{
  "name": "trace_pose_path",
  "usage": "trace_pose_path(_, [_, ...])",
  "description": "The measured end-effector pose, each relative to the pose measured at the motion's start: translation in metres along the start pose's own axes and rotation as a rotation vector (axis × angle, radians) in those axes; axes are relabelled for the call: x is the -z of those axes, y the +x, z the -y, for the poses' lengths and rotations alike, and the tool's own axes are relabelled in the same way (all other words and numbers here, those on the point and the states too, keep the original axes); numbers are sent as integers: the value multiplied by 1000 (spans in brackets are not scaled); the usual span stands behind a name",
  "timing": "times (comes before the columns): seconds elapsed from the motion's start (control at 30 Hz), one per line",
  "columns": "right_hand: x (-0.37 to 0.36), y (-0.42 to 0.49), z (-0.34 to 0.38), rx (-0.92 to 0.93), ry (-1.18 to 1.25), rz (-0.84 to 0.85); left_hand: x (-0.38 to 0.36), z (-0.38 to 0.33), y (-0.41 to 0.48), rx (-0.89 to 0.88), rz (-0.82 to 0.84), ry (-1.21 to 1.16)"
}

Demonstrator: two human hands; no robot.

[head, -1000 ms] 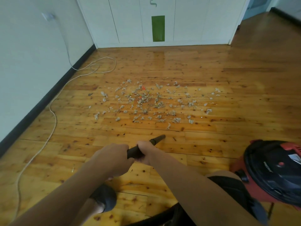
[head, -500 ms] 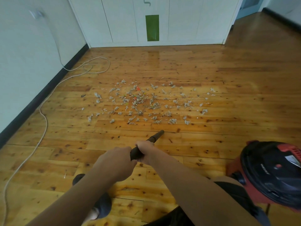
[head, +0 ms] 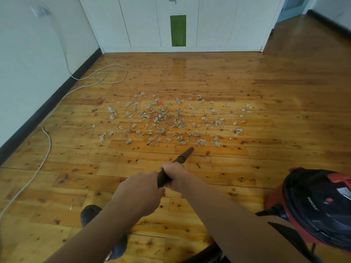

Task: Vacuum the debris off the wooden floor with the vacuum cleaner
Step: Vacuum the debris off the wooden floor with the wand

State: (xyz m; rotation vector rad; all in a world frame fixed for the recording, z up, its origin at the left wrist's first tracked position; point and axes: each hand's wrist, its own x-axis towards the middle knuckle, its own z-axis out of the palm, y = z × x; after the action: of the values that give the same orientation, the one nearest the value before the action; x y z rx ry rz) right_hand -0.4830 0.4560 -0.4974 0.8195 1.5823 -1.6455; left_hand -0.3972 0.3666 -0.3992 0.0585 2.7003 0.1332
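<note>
Nearest: left hand point(head: 141, 188) and right hand point(head: 173, 174) both wrapped closed around the black vacuum nozzle point(head: 177, 164), right ahead of left; red-and-black vacuum cleaner point(head: 319, 209) sits beside the person at the right. Nozzle tip points at the near edge of the debris point(head: 171, 120), just short of the closest clumps, not touching any. Judgement: pickup not begun; the whole scatter is left on the wooden floor point(head: 284, 111), white cord point(head: 49, 133) lying clear along the left wall.
</note>
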Motion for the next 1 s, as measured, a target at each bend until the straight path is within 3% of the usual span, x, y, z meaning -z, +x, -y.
trace_pose_path(1.0, [35,6,7,-14,78,73,6,-31,31,-41,87,-51])
